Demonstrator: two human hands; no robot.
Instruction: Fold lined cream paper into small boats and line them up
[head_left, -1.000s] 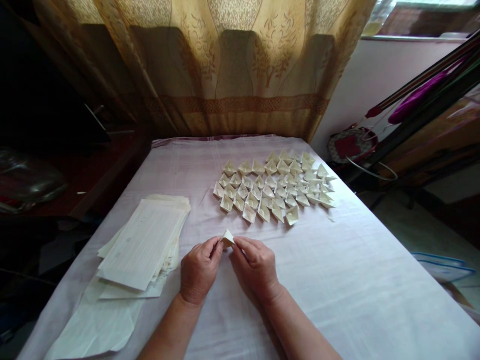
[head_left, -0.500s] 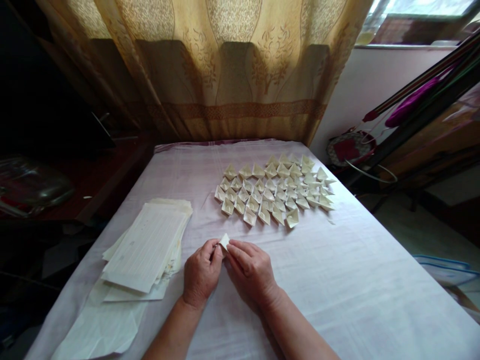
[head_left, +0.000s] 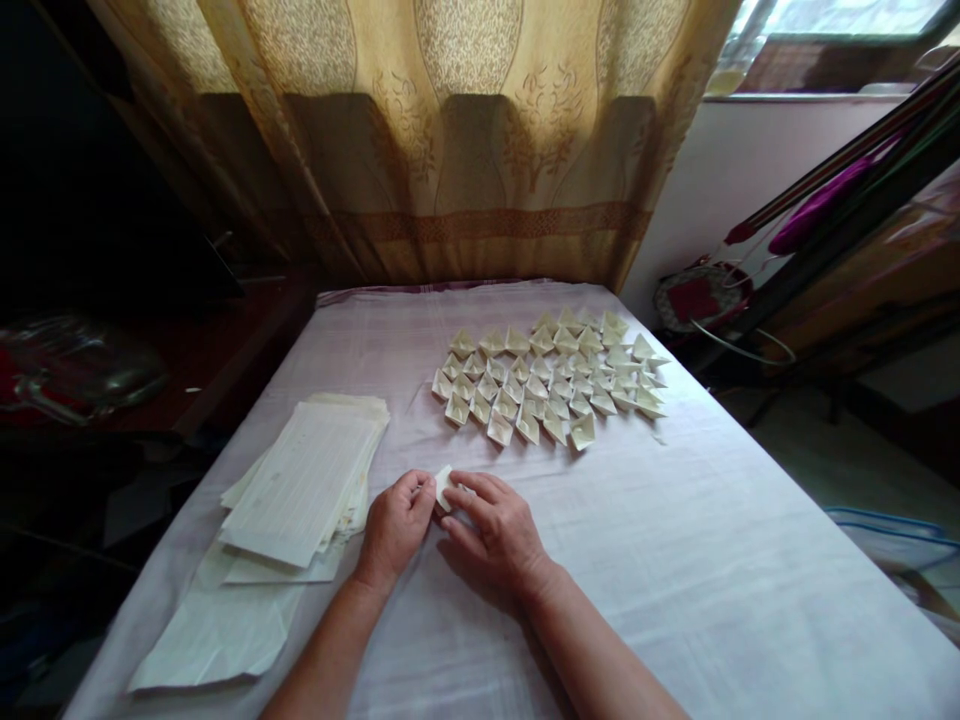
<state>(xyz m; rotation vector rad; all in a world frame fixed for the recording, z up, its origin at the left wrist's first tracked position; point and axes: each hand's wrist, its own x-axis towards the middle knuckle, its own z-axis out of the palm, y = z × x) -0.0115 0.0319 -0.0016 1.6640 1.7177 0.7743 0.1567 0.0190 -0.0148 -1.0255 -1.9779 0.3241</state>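
Observation:
My left hand [head_left: 394, 528] and my right hand [head_left: 496, 525] meet at the middle of the table, fingers pinched on one small folded paper piece [head_left: 444, 486] held low over the white cloth [head_left: 675, 560]. Its cream tip pokes out between the thumbs. Beyond the hands, several finished folded paper boats [head_left: 547, 385] lie in tight rows. To the left of my left hand rests a stack of lined paper sheets [head_left: 307, 482], with larger loose sheets [head_left: 217, 630] under it toward the front left edge.
A patterned tan curtain [head_left: 465, 150] hangs behind the table's far edge. Dark furniture [head_left: 112, 370] stands to the left. On the right are slanted rods with a purple item [head_left: 825, 195], a round basket [head_left: 701, 295] and a blue-rimmed tray [head_left: 892, 535] on the floor.
Both hands have lowered the folded piece toward the cloth and pressed closer over it. The view has shifted slightly, so the table contents sit a little right.

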